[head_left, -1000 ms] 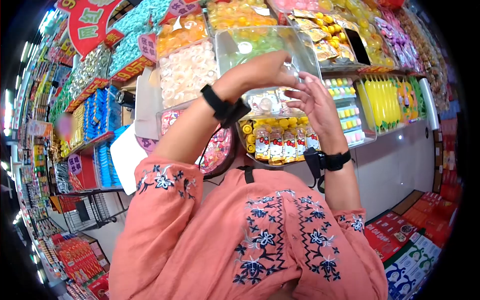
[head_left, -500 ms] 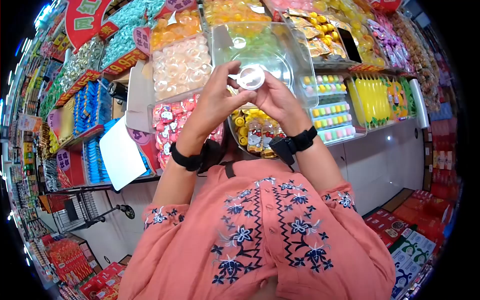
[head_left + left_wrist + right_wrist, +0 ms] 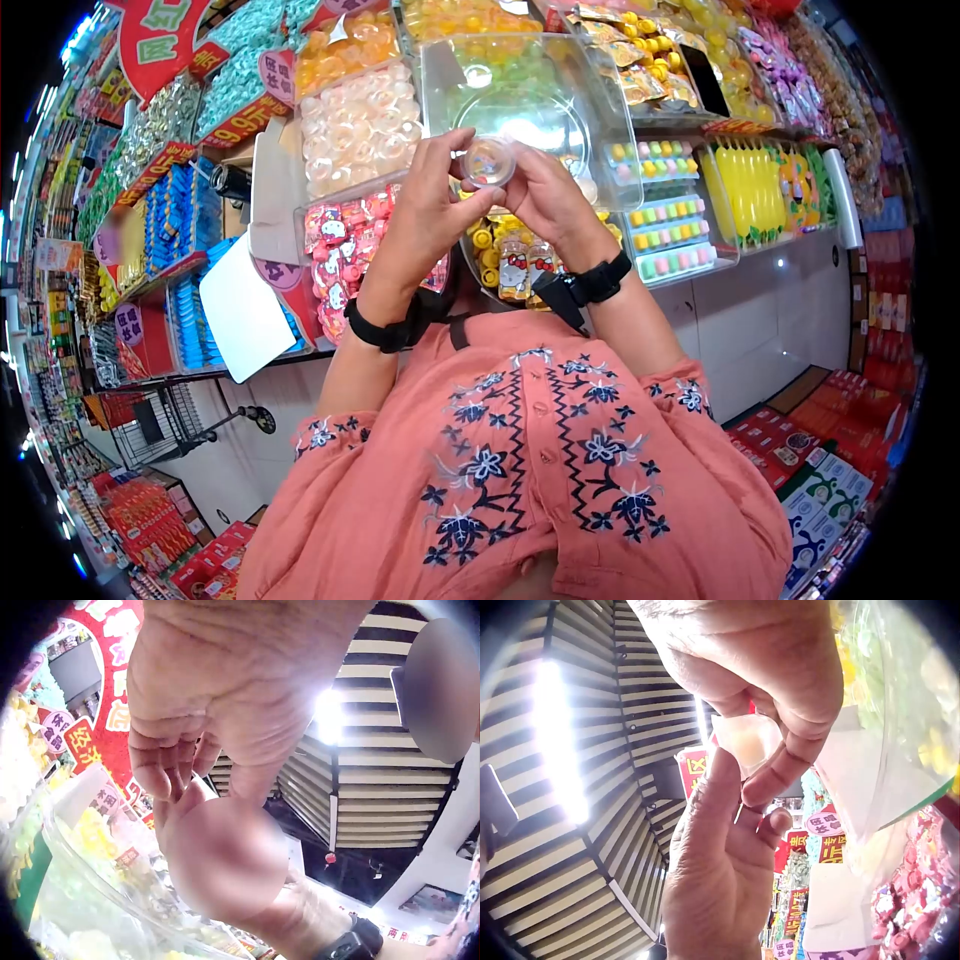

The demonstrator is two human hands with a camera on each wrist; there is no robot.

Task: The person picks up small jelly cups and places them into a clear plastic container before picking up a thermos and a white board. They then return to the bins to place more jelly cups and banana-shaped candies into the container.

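Note:
A small round clear jelly cup (image 3: 489,162) is held up between both hands, its circular face toward the head camera. My left hand (image 3: 425,215) pinches it from the left, thumb below and fingers at its upper edge. From the other side my right hand (image 3: 550,200) grips its rim with curled fingers. The right wrist view shows the cup (image 3: 748,742) pale and translucent between the fingers of both hands. In the left wrist view the cup is hidden behind the left hand (image 3: 214,697). Beneath the hands lies a clear plastic lid (image 3: 615,130).
Around the hands are bins of pale jelly cups (image 3: 360,135), pink kitty-print packets (image 3: 335,265) and yellow-capped packs (image 3: 515,265). Pastel candy trays (image 3: 665,220) sit to the right. A dark phone (image 3: 706,80) lies on the goods behind. A shopping cart (image 3: 155,425) stands lower left.
A second ago the left arm reached across to the right, near the right hand. Both hands have since moved left with the cup between them; in the last half second the cup has tilted slightly.

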